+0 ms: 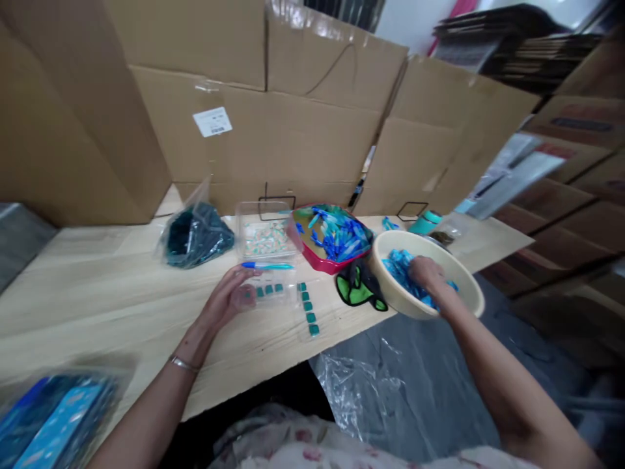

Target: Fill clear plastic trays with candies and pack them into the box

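Right hand (427,275), hold unclear, is lying among the bowl's (469,286) light, slippery pieces (398,264); open left hand (229,296) is pressing a tray (273,293) beside it.

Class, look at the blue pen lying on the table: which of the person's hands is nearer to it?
Left. The left hand lies right beside the blue pen, just nearer the person; the right hand is far to its right, inside the cream bowl.

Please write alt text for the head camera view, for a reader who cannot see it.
A person's left hand rests on a clear tray of teal squares on a table, while the right hand reaches into a cream bowl of blue pieces. Cardboard boxes stand behind.
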`<state>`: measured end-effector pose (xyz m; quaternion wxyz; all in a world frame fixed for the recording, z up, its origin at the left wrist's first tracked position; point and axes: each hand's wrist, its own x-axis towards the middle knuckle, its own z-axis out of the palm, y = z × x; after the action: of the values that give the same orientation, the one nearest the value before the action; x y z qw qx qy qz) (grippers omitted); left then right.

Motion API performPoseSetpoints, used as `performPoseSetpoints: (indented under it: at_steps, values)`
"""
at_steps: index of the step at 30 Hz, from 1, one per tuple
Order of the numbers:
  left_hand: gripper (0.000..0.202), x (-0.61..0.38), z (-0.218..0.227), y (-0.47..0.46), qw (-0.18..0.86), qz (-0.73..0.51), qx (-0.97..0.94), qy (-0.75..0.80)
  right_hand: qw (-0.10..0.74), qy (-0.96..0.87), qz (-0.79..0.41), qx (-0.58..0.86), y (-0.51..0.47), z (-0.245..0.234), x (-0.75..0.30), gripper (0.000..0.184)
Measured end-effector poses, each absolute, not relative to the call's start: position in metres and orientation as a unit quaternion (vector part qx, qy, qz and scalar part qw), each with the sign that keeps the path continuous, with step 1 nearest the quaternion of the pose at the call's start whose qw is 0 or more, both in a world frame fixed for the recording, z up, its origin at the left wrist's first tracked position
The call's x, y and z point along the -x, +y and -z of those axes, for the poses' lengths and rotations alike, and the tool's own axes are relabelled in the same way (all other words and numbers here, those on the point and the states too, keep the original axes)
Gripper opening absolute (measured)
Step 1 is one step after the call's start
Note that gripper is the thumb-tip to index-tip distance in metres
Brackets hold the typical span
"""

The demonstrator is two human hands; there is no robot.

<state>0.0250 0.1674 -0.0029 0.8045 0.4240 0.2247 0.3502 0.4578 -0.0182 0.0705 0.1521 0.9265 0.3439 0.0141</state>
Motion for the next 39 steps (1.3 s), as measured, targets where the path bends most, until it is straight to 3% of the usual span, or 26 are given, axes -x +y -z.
performPoseSetpoints:
  at_steps: [3, 5, 7, 9, 15, 27, 32, 39]
  values:
    - [0.024, -0.023, 0.002, 0.169, 0.800, -0.365, -0.426, 0.212, 0.061, 0.351, -0.082, -0.931, -0.024, -0.086, -0.448, 0.028]
    - [0.027, -0.023, 0.003, 0.170, 0.803, -0.366, -0.422, 0.207, -0.095, 0.397, -0.099, -0.907, -0.024, -0.099, -0.430, 0.029]
    - [0.031, -0.022, 0.005, 0.170, 0.808, -0.364, -0.415, 0.204, -0.280, 0.469, -0.050, -0.836, -0.017, -0.108, -0.397, 0.026]
    - [0.032, -0.023, 0.006, 0.169, 0.809, -0.360, -0.419, 0.200, -0.345, 0.563, 0.035, -0.750, -0.001, -0.111, -0.353, 0.023]
    - [0.034, -0.024, 0.010, 0.166, 0.811, -0.342, -0.436, 0.188, -0.273, 0.770, 0.167, -0.551, 0.063, -0.089, -0.236, 0.026]
    - [0.036, -0.022, 0.007, 0.166, 0.808, -0.351, -0.436, 0.184, -0.173, 0.852, -0.030, -0.493, 0.124, -0.067, -0.220, 0.027]
    - [0.026, -0.012, 0.006, 0.181, 0.792, -0.412, -0.402, 0.207, -0.236, 0.798, -0.044, -0.552, 0.162, -0.089, -0.249, 0.024]
    - [0.018, 0.002, 0.011, 0.200, 0.792, -0.431, -0.368, 0.228, 0.012, 0.779, 0.026, -0.626, 0.257, -0.072, -0.287, 0.026]
